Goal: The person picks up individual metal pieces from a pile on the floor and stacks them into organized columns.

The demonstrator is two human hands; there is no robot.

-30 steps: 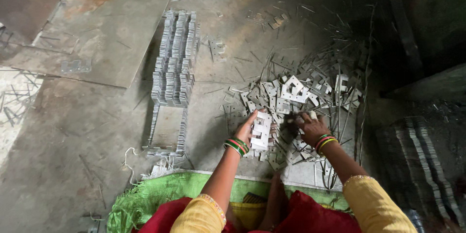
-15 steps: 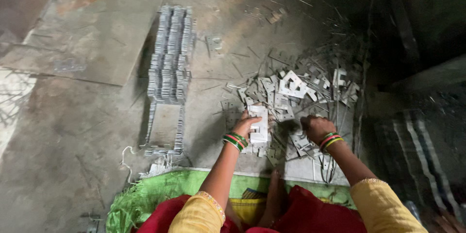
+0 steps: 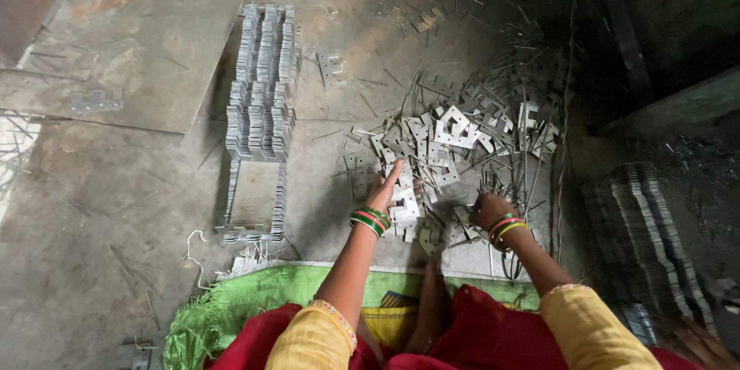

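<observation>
The left hand (image 3: 385,193) rests on a small stack of stamped metal plates (image 3: 404,208), fingers extended and lying along its left side; whether they grip it cannot be determined. The stack sits on the floor (image 3: 116,262) at the near edge of the loose pile of plates (image 3: 455,135). The right hand (image 3: 487,208) is curled low among plates and thin metal offcuts (image 3: 532,177); its grip is not visible. Finished rows of stacked plates (image 3: 262,85) stand to the left, well apart.

Risks: sharp stamped edges and offcuts can cut bare fingers. The unclamped stack can topple if pushed sideways, scattering plates back into the pile.
</observation>
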